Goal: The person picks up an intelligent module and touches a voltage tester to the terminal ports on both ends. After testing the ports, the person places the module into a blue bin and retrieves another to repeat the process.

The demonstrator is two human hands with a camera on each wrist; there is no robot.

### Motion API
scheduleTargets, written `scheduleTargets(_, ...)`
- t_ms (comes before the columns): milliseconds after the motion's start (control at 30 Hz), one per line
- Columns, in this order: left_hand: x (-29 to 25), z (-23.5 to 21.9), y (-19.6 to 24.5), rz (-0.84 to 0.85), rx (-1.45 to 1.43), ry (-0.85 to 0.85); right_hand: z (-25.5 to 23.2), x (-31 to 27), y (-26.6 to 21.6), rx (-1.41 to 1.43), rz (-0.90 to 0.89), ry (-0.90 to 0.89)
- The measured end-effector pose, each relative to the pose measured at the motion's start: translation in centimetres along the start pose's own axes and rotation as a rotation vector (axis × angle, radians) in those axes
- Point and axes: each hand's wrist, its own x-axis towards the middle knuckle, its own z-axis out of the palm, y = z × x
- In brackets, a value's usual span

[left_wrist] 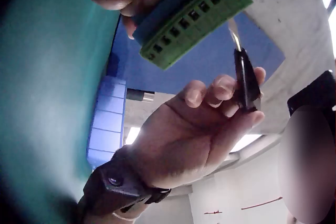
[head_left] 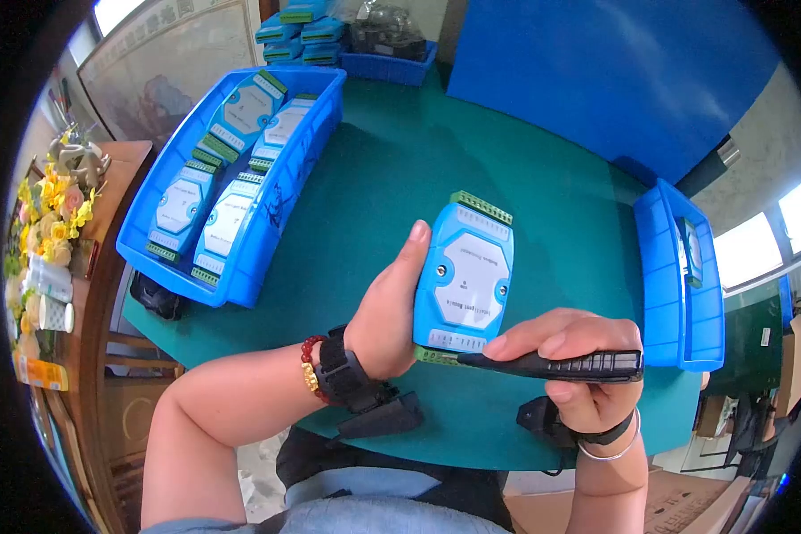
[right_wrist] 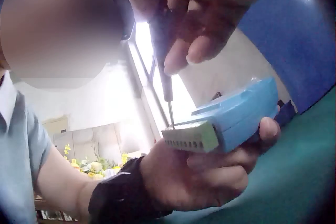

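My left hand (head_left: pixel 384 316) grips a blue module (head_left: pixel 467 276) with a white label by its sides, lifted over the green table. A green terminal block (left_wrist: pixel 197 22) runs along each short end of the module. In my right hand (head_left: pixel 601 334) a black-handled screwdriver (head_left: pixel 587 365) is held between thumb and fingers. Its thin metal shaft (right_wrist: pixel 170 113) points down at the screw side of the near terminal block, with the tip right at one end of the row. Both wrists carry strapped black cameras.
A blue bin (head_left: pixel 267 254) at the left holds several similar modules. Another blue bin (head_left: pixel 676 329) stands at the right edge with a module inside. More modules (head_left: pixel 300 31) are stacked at the back beside a basket (head_left: pixel 387 68) of dark parts. A blue panel (head_left: pixel 614 80) rises behind.
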Motion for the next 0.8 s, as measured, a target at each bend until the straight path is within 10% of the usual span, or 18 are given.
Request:
scheduleTargets(200, 0.0, -0.2, -0.2, -0.044, 0.014, -0.027, -0.8, 0.6, 0.0, -0.145, -0.096, -0.228)
scheduleTargets(400, 0.0, -0.4, -0.5, -0.014, 0.012, -0.002, 1.2, -0.5, -0.1, 0.115, 0.123, 0.106)
scheduleTargets(800, 0.3, -0.9, -0.4, 0.049, -0.044, -0.022, 0.9, -0.5, -0.2, 0.275, 0.014, 0.135)
